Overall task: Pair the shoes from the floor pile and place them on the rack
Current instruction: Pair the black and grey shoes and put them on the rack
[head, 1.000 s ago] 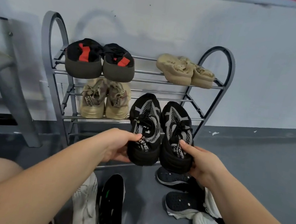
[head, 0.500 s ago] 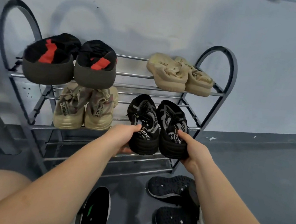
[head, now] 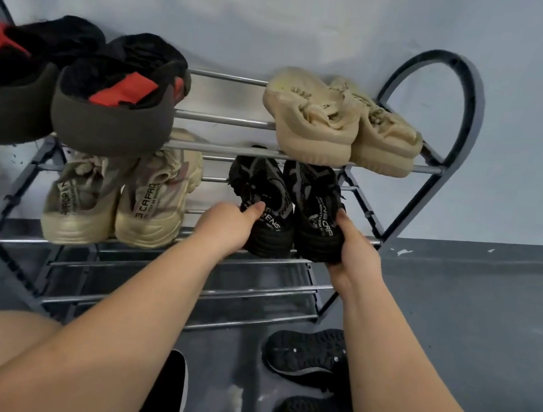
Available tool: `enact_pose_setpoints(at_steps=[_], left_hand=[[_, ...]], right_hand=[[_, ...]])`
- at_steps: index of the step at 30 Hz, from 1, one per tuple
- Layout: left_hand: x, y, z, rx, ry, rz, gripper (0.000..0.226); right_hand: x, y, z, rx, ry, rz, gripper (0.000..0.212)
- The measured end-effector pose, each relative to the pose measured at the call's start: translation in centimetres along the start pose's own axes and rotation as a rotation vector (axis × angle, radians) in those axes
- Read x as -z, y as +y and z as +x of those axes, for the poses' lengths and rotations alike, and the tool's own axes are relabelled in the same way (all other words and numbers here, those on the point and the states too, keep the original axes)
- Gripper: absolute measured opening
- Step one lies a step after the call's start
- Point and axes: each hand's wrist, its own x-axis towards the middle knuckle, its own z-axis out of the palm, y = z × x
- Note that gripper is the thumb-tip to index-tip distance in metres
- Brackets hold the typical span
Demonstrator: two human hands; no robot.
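**Black pair going onto the middle shelf**

Starting at my left, the rack [head: 464, 93] already carries the black-and-red shoes [head: 110, 105] on its top shelf, with the beige lettered sneakers [head: 119, 199] under them on the middle shelf. Next comes my left hand [head: 229, 224], curled round the heel of the left black sneaker [head: 260, 201], thumb pressed on top by the heel tab. Just beside it, touching, sits the right black sneaker [head: 318, 208], and my right hand [head: 354, 251] grips its heel from the outer side. Above them, on the top shelf, are the tan foam shoes [head: 336, 124].

Both black sneakers lie straight ahead of my grip, long axes running away from me, toes toward the wall, heels toward me at the front rail. Each hand is equally near its own shoe, so I judge the move ahead to be a plain push forward along those axes and then a release. The soles seem to rest on the bars, though I cannot tell whether they bear full weight.

On the floor near my right forearm two dark shoes [head: 309, 356] lie sole-up, not yet paired
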Motion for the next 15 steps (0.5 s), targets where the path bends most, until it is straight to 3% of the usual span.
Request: enact_pose_setpoints(at_steps=[6,12,15], left_hand=[[-1.2,-0.5,1.4,-0.001,0.017,0.195,0.070],[-1.7,-0.4,1.6,0.021,0.032,0.337,0.073],[-1.5,-0.2,1.5,0.016,0.037,0.411,0.076]], right_hand=[[0.1,-0.1,2.2,0.200,0.103,-0.257,0.048],[0.3,0.2,3.2,0.345,0.180,-0.558,0.025],[0.6,0.7,3.7,0.369,0.231,-0.742,0.065]])
